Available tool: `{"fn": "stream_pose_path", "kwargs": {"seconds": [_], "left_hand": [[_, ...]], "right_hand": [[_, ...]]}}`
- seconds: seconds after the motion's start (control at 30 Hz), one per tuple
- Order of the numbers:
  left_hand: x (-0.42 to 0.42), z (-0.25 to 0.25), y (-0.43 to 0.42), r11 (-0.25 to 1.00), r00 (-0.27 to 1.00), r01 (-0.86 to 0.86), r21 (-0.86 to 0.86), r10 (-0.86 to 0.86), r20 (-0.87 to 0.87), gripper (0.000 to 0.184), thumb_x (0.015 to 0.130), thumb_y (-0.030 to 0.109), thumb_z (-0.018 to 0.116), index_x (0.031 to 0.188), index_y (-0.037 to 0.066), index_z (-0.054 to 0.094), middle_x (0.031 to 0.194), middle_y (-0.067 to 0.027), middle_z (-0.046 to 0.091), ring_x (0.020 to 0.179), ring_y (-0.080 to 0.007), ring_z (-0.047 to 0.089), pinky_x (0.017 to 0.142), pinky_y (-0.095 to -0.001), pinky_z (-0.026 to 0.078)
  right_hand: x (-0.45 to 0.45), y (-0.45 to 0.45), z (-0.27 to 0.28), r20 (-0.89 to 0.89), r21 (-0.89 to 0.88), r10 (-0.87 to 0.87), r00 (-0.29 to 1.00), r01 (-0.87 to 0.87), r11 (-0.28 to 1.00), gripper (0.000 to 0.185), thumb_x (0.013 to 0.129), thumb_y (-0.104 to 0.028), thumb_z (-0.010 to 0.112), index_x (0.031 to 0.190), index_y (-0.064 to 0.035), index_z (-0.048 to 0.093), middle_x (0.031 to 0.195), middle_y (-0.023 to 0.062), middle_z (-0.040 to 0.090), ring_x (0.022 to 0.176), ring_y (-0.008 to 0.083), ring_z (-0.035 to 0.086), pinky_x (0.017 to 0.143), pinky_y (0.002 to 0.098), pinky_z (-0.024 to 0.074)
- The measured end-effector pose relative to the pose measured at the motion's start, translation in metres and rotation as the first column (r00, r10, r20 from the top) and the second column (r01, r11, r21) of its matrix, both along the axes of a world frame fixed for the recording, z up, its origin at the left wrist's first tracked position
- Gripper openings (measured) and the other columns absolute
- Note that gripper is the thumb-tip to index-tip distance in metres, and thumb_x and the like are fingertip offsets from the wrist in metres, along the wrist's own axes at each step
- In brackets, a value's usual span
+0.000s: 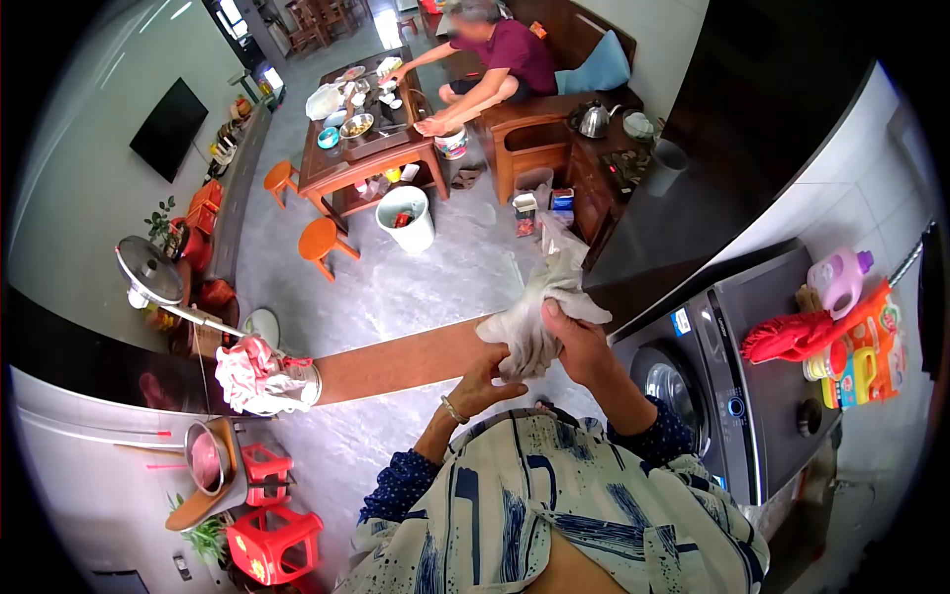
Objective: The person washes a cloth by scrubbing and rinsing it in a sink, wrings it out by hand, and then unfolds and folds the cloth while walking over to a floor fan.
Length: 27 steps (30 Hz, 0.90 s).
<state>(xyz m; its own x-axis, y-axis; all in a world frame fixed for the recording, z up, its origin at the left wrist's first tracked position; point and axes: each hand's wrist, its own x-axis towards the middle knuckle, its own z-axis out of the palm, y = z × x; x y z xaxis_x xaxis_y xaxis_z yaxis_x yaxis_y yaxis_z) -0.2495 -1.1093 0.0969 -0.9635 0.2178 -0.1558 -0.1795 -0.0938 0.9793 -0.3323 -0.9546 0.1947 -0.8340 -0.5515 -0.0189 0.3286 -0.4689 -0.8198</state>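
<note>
A crumpled whitish cloth hangs between my two hands in front of my body. My right hand grips its right side, with the thumb pressed on top of it. Beside the cloth's lower left edge is my left hand, palm turned up, a bracelet at the wrist. Its thumb and fingers are apart, and the fingertips are close to or touching the cloth. Folds hide part of the right hand's fingers.
A grey washing machine stands at the right with detergent on top. Cloths are heaped at the left, above red stools. Farther off, a person sits by a wooden table; a white bin stands before it.
</note>
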Motion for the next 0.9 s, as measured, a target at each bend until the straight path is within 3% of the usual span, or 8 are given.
{"fn": "stream_pose_path", "kwargs": {"seconds": [0.1, 0.2, 0.33, 0.43, 0.5, 0.7, 0.83, 0.9], "left_hand": [[-0.002, -0.002, -0.001, 0.99, 0.999, 0.039, -0.139, -0.04, -0.007, 0.056, 0.072, 0.009, 0.074, 0.121, -0.001, 0.05, 0.113, -0.0081, 0.057, 0.105, -0.0166, 0.053, 0.092, -0.03, 0.042], [-0.003, 0.007, 0.003, 0.99, 0.995, 0.026, -0.135, -0.04, -0.096, 0.054, 0.072, 0.009, 0.074, 0.12, -0.001, 0.05, 0.112, -0.0084, 0.058, 0.104, -0.0162, 0.053, 0.091, -0.0287, 0.042], [-0.001, 0.004, 0.005, 0.997, 0.995, 0.054, -0.061, -0.059, -0.082, 0.053, 0.072, 0.008, 0.074, 0.119, -0.001, 0.051, 0.111, -0.0084, 0.059, 0.103, -0.0163, 0.054, 0.09, -0.0287, 0.042], [0.001, 0.004, 0.006, 0.998, 0.999, 0.03, -0.057, -0.032, -0.044, 0.046, 0.073, 0.007, 0.072, 0.115, 0.0, 0.055, 0.106, -0.0075, 0.062, 0.097, -0.0151, 0.057, 0.085, -0.0277, 0.045], [0.004, 0.011, 0.006, 1.0, 0.997, 0.003, -0.023, -0.001, 0.079, 0.033, 0.077, 0.008, 0.069, 0.108, 0.0, 0.059, 0.097, -0.0059, 0.064, 0.087, -0.0131, 0.06, 0.077, -0.0267, 0.048], [0.011, 0.01, 0.006, 0.999, 0.997, -0.017, -0.046, 0.02, 0.072, 0.02, 0.081, 0.008, 0.063, 0.099, 0.0, 0.063, 0.084, -0.0025, 0.064, 0.076, -0.011, 0.059, 0.071, -0.0259, 0.049], [0.012, 0.005, 0.007, 0.993, 0.996, 0.006, -0.122, 0.005, 0.088, 0.019, 0.082, 0.007, 0.062, 0.1, 0.001, 0.062, 0.085, -0.0021, 0.064, 0.078, -0.0112, 0.058, 0.073, -0.0251, 0.048], [0.012, 0.011, 0.014, 0.997, 0.995, -0.069, -0.025, 0.067, -0.069, 0.018, 0.084, 0.004, 0.061, 0.102, 0.001, 0.061, 0.098, -0.0034, 0.06, 0.085, -0.0122, 0.057, 0.078, -0.0248, 0.047]], "right_hand": [[0.003, 0.0, -0.001, -0.055, 0.008, 0.009, 0.998, -0.008, 1.0, 0.025, 0.093, -0.022, 0.055, 0.11, -0.0037, 0.055, 0.1, -0.0001, 0.057, 0.09, 0.0067, 0.052, 0.077, 0.0229, 0.045], [0.003, 0.001, -0.003, -0.116, 0.037, 0.005, 0.993, -0.001, 0.999, 0.026, 0.093, -0.022, 0.055, 0.111, -0.0037, 0.054, 0.099, -0.0001, 0.057, 0.089, 0.0065, 0.051, 0.077, 0.023, 0.0447], [0.002, 0.002, 0.001, -0.085, 0.035, 0.03, 0.996, -0.027, 0.999, 0.026, 0.093, -0.023, 0.055, 0.11, -0.0031, 0.055, 0.099, -0.0003, 0.056, 0.089, 0.0065, 0.051, 0.077, 0.0229, 0.0444], [0.002, 0.002, -0.001, -0.09, 0.047, 0.008, 0.996, -0.004, 0.999, 0.026, 0.093, -0.023, 0.055, 0.109, -0.0028, 0.056, 0.099, -0.0003, 0.057, 0.088, 0.0065, 0.051, 0.076, 0.0225, 0.0443], [0.003, 0.001, -0.004, -0.101, 0.048, -0.006, 0.995, 0.011, 0.999, 0.026, 0.093, -0.023, 0.055, 0.109, -0.0026, 0.056, 0.098, -0.0003, 0.057, 0.088, 0.0065, 0.051, 0.076, 0.0223, 0.0442], [0.005, 0.001, -0.006, -0.146, 0.038, -0.059, 0.988, 0.065, 0.997, 0.024, 0.092, -0.021, 0.056, 0.107, -0.0027, 0.057, 0.097, -0.0008, 0.057, 0.088, 0.0064, 0.051, 0.076, 0.0219, 0.0439], [0.006, 0.003, -0.004, -0.14, 0.037, -0.049, 0.989, 0.055, 0.998, 0.023, 0.093, -0.021, 0.056, 0.107, -0.0027, 0.056, 0.097, -0.0008, 0.056, 0.088, 0.0062, 0.05, 0.076, 0.0217, 0.0438], [0.007, 0.004, -0.005, -0.14, 0.02, -0.045, 0.989, 0.049, 0.999, 0.023, 0.093, -0.021, 0.055, 0.107, -0.0026, 0.056, 0.097, -0.0007, 0.056, 0.088, 0.006, 0.05, 0.076, 0.0216, 0.0437]]}}
